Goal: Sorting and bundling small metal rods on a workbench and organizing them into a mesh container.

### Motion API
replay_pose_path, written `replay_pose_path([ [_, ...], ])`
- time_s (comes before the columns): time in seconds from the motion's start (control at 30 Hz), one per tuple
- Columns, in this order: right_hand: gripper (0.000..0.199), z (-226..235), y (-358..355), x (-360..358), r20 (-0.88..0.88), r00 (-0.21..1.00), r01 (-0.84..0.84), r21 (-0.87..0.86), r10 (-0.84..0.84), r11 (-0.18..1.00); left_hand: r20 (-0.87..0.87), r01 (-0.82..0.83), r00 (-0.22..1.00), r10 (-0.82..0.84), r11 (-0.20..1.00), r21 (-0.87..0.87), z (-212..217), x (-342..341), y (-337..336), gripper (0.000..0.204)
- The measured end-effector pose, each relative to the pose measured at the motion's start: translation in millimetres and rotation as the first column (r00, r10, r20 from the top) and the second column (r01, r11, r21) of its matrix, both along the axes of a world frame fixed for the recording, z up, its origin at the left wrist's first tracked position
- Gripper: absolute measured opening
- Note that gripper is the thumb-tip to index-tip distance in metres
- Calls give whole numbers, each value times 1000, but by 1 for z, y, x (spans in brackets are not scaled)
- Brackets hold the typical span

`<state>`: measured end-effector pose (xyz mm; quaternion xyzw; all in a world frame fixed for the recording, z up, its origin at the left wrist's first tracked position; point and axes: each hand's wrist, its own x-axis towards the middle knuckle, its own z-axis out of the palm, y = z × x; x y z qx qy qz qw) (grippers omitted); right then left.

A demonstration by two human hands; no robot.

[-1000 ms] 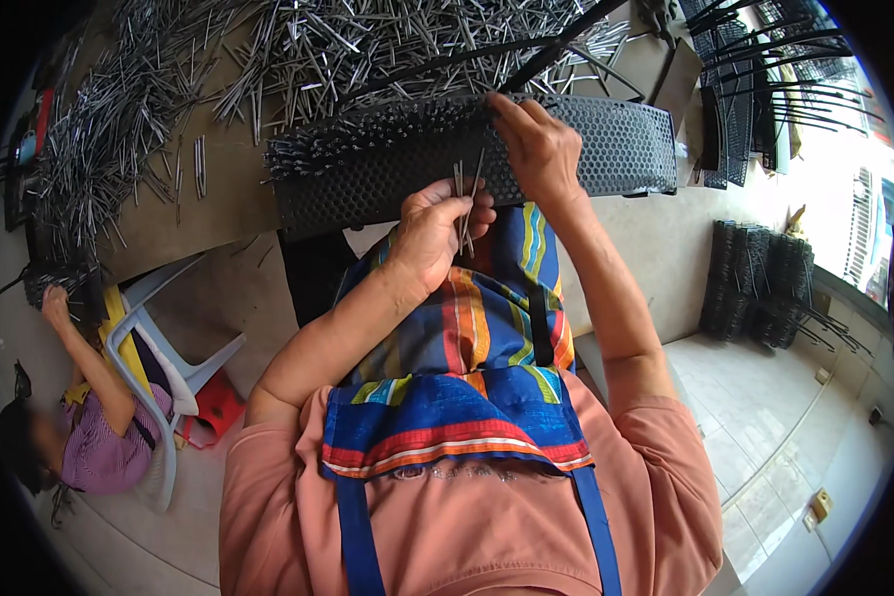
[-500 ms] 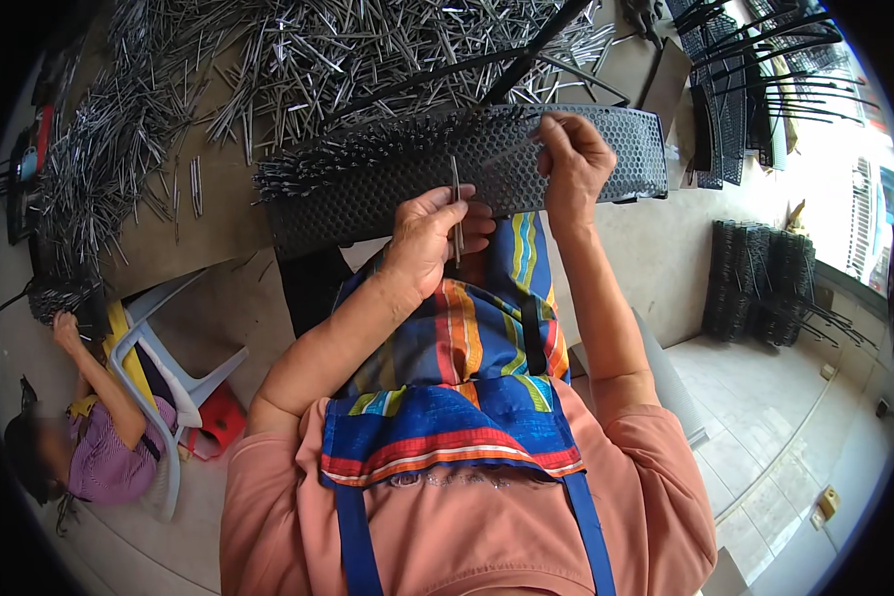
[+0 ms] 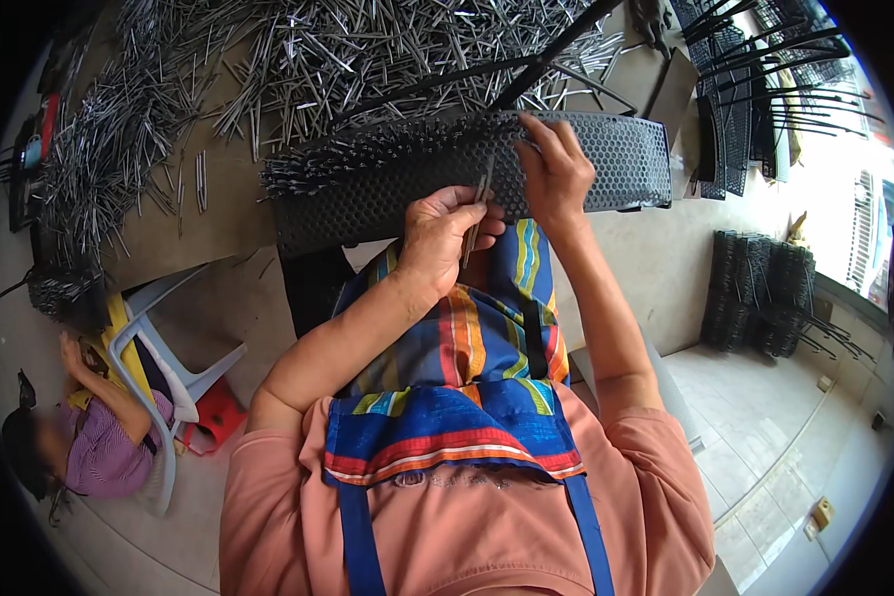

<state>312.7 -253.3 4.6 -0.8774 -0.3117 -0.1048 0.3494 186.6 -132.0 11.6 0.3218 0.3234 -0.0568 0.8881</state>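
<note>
A long dark curved panel (image 3: pixel 606 149) full of small round holes lies across the table edge in front of me. Dense dark metal strips (image 3: pixel 348 159) stand up from its far left part. My left hand (image 3: pixel 437 238) is closed round a few thin metal strips (image 3: pixel 474 223), held upright over the panel's near edge. Over the panel, just right of the standing strips, is my right hand (image 3: pixel 558 174), its fingers bent inward. Whatever lies between its fingertips is too small to make out.
Loose metal strips (image 3: pixel 368 50) lie heaped across the table (image 3: pixel 228 214). A dark bar frame (image 3: pixel 536 70) crosses above the panel's far side. At the right stand black mesh pieces (image 3: pixel 730 129) and black bundles (image 3: pixel 755 293). A person (image 3: pixel 109 447) sits left by a chair (image 3: pixel 194 368).
My right hand has moved slightly left and down, its fingers now reaching toward the standing strips. The left hand has shifted a little right, tilting its strips. The person at left has lowered a hand.
</note>
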Motion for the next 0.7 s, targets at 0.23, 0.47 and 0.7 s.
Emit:
replay_pose_path([
  [0.23, 7, 18, -9, -17, -899, 276, 213, 402, 340, 891, 30, 147, 989, -147, 989, 15, 3, 7, -1, 9],
  [0.47, 4, 8, -17, 20, -446, 894, 327, 585, -42, 742, -71, 163, 986, -153, 972, 168, -16, 8, 10, 14],
  [0.7, 7, 7, -11, 27, -179, 980, 156, 428, -86, 890, -106, 208, 975, -195, 970, 129, -16, 6, 13, 15],
])
